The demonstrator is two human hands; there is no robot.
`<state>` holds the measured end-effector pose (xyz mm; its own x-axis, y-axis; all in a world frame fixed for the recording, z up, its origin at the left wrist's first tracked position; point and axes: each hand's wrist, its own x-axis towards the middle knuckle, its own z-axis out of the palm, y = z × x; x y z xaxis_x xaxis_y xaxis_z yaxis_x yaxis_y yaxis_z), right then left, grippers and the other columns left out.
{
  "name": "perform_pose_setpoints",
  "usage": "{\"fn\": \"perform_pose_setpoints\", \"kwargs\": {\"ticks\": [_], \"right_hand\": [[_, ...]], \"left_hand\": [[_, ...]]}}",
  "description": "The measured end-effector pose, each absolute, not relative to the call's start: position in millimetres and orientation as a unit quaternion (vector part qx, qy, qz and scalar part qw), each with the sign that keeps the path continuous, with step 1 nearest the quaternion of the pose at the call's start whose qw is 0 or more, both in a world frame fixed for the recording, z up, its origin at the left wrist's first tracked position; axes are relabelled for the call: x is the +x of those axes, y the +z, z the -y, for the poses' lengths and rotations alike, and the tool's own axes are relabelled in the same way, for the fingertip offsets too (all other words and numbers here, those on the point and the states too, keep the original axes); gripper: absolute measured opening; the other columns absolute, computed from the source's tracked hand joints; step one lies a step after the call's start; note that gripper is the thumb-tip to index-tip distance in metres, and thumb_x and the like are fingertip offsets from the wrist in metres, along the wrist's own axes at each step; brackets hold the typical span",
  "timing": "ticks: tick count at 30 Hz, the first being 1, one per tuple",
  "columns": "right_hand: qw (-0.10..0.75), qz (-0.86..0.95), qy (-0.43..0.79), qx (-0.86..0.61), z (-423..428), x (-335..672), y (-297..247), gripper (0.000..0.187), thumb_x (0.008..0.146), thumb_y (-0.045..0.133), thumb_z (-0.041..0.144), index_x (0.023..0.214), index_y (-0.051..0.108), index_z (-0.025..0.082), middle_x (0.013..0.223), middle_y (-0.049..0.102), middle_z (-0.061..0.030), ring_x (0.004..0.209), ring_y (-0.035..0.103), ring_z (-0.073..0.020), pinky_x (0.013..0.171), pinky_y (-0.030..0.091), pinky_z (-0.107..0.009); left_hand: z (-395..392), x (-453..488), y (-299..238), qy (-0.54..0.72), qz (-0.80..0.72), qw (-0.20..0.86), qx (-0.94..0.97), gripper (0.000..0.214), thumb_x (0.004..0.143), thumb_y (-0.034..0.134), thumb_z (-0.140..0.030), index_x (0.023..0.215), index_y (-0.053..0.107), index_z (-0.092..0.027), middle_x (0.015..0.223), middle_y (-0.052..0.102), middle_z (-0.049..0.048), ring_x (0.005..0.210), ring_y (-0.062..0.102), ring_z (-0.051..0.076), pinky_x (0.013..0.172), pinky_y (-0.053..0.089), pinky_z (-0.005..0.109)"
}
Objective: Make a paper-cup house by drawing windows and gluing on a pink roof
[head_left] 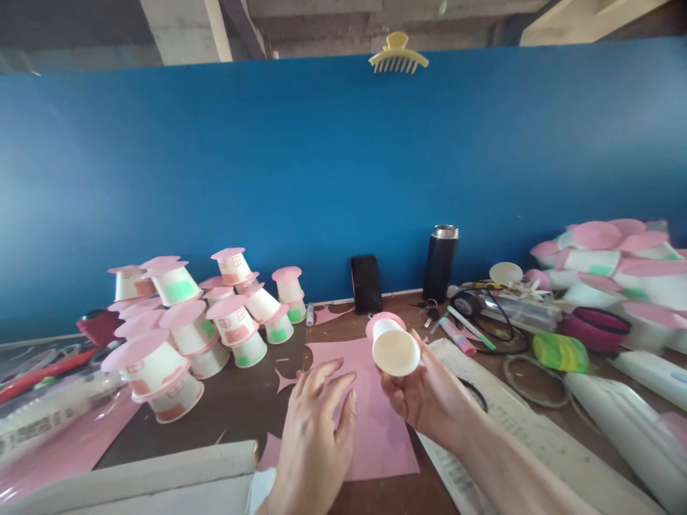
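Note:
My right hand (429, 400) grips a white paper cup (396, 352), tilted so that its open mouth faces me. A round pink paper piece (384, 319) shows behind the cup's far end. Beside it, my left hand (322, 422) holds nothing, its fingers bent and apart above the desk. Under both hands lies a pink paper sheet (376, 436), partly covered by them. Pink scraps (285, 380) lie to the left of the sheet.
Stacked white cups with pink tops (236, 322) stand at the left, and more cups (595, 250) pile up at the right. A phone (366, 284) and a black bottle (441, 265) stand against the blue partition (322, 164). Pens, cables and printed paper (515, 429) lie at the right.

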<state>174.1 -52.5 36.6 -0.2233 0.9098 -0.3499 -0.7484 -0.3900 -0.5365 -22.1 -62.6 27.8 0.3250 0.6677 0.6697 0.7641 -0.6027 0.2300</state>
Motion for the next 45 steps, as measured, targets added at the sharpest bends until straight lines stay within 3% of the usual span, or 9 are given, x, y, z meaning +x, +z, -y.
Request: {"fn": "perform_pose_setpoints", "kwargs": {"ticks": [12, 15, 18, 23, 26, 29, 37, 45], "right_hand": [[0.559, 0.186, 0.721, -0.366, 51, 174, 33, 0.038, 0.084, 0.065, 0.052, 0.097, 0.068, 0.016, 0.081, 0.072, -0.0041, 0.069, 0.068, -0.0130, 0.056, 0.054, -0.020], [0.597, 0.255, 0.643, -0.407, 53, 170, 33, 0.033, 0.077, 0.076, 0.045, 0.097, 0.069, 0.019, 0.083, 0.072, -0.0025, 0.074, 0.066, -0.0147, 0.058, 0.052, -0.021], [0.627, 0.341, 0.545, -0.439, 56, 167, 32, 0.037, 0.065, 0.087, 0.029, 0.097, 0.070, 0.021, 0.092, 0.073, -0.0017, 0.087, 0.063, -0.0175, 0.070, 0.050, -0.022], [0.575, 0.529, 0.319, -0.537, 60, 166, 28, 0.042, 0.074, 0.077, 0.032, 0.113, 0.063, 0.024, 0.108, 0.070, -0.0052, 0.095, 0.064, -0.0268, 0.084, 0.048, -0.038], [0.571, 0.543, 0.280, -0.549, 61, 166, 25, 0.043, 0.075, 0.075, 0.032, 0.115, 0.062, 0.025, 0.110, 0.069, -0.0051, 0.097, 0.063, -0.0282, 0.086, 0.046, -0.039], [0.562, 0.554, 0.269, -0.552, 61, 165, 23, 0.040, 0.076, 0.074, 0.035, 0.113, 0.062, 0.026, 0.107, 0.069, -0.0045, 0.094, 0.064, -0.0279, 0.084, 0.046, -0.039], [0.527, 0.573, 0.246, -0.578, 65, 158, 23, 0.050, 0.075, 0.073, 0.049, 0.118, 0.057, 0.029, 0.111, 0.066, -0.0036, 0.097, 0.061, -0.0282, 0.084, 0.045, -0.040], [0.520, 0.593, 0.246, -0.563, 65, 153, 15, 0.050, 0.074, 0.075, 0.046, 0.117, 0.057, 0.028, 0.113, 0.067, -0.0050, 0.102, 0.060, -0.0303, 0.087, 0.044, -0.040]], "left_hand": [[62, -23, 28, -0.372, 0.433, 0.029, -0.821, 0.022, 0.089, 0.050, -0.016, 0.102, 0.066, -0.023, 0.112, 0.067, 0.0085, 0.104, 0.063, 0.025, 0.089, 0.052, 0.048], [62, -22, 27, -0.377, 0.436, 0.018, -0.817, 0.023, 0.090, 0.049, -0.016, 0.102, 0.067, -0.023, 0.112, 0.067, 0.0083, 0.104, 0.063, 0.026, 0.089, 0.052, 0.048], [62, -23, 27, -0.390, 0.449, -0.014, -0.804, 0.023, 0.090, 0.049, -0.017, 0.102, 0.068, -0.023, 0.110, 0.068, 0.0076, 0.103, 0.064, 0.025, 0.089, 0.052, 0.047], [58, -23, 30, -0.420, 0.483, -0.143, -0.754, 0.020, 0.091, 0.050, -0.025, 0.101, 0.068, -0.023, 0.102, 0.070, 0.0054, 0.095, 0.066, 0.021, 0.083, 0.055, 0.038], [57, -22, 31, -0.431, 0.499, -0.212, -0.721, 0.021, 0.091, 0.053, -0.032, 0.102, 0.067, -0.022, 0.098, 0.070, 0.0058, 0.083, 0.067, 0.018, 0.072, 0.056, 0.032], [57, -21, 30, -0.439, 0.498, -0.202, -0.720, 0.026, 0.088, 0.059, -0.033, 0.110, 0.064, -0.022, 0.104, 0.068, 0.0070, 0.083, 0.065, 0.018, 0.075, 0.057, 0.034], [62, -14, 16, -0.426, 0.463, -0.143, -0.764, 0.057, 0.082, 0.065, -0.020, 0.133, 0.042, -0.028, 0.127, 0.056, 0.0089, 0.114, 0.056, 0.026, 0.092, 0.052, 0.047], [61, -9, 10, -0.451, 0.457, -0.120, -0.757, 0.053, 0.078, 0.069, -0.017, 0.125, 0.045, -0.023, 0.121, 0.059, 0.0098, 0.111, 0.055, 0.027, 0.095, 0.049, 0.047]]}}
